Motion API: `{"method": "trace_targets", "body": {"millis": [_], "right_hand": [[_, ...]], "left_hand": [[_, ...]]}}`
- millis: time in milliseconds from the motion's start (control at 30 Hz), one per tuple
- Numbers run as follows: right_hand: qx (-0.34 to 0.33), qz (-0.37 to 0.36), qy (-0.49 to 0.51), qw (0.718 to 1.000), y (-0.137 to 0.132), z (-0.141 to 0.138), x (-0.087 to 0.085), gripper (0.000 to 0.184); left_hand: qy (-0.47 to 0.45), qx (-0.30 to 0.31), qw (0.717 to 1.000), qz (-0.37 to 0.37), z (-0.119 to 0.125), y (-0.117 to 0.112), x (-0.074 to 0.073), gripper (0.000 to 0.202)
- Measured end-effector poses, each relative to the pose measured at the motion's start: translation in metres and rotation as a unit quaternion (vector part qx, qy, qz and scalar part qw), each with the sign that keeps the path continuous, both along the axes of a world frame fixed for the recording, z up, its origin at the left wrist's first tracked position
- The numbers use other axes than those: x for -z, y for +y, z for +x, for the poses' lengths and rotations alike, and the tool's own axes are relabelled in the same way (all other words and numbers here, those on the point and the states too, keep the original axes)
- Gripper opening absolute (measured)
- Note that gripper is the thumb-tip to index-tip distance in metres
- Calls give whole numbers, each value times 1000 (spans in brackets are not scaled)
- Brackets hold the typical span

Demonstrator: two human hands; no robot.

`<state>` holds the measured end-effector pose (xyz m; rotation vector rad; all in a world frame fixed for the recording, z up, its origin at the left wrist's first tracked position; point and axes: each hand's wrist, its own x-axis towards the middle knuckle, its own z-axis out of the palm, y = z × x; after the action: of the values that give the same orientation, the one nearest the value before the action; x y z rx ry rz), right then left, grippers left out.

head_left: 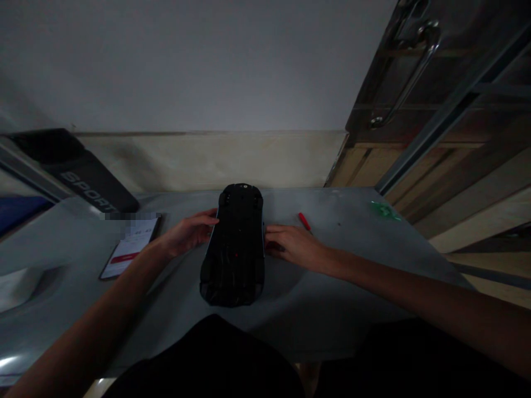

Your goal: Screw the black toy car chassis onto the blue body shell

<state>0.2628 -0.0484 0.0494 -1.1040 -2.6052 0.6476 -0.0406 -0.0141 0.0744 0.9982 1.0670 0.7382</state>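
A toy car shows its black underside to me over the grey table, with one end toward the wall. A tiny red spot shows on its underside. On its left side, the fingers of my left hand are closed against the edge. My right hand grips the opposite side, its fingertips partly hidden by the car and by shadow. Just beyond my right hand lies a small red-handled tool, probably a screwdriver; its near end is hard to make out.
A phone with a lit screen lies left of my left hand. Behind it stands a dark bottle-shaped thing marked SPORT. A white object is at far left. Crumpled green material lies at the right. A wall backs the table.
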Motion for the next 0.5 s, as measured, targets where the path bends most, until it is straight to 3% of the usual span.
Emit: {"method": "trace_targets", "body": {"millis": [300,500], "right_hand": [[45,-20,-2,999,-3,-10,-1,21],[57,8,-33,998,1,-4,-6,17]], "left_hand": [[-26,-6,1000,-15,-2,1,0,35],[-34,8,999,4,1,-1,4,34]]}}
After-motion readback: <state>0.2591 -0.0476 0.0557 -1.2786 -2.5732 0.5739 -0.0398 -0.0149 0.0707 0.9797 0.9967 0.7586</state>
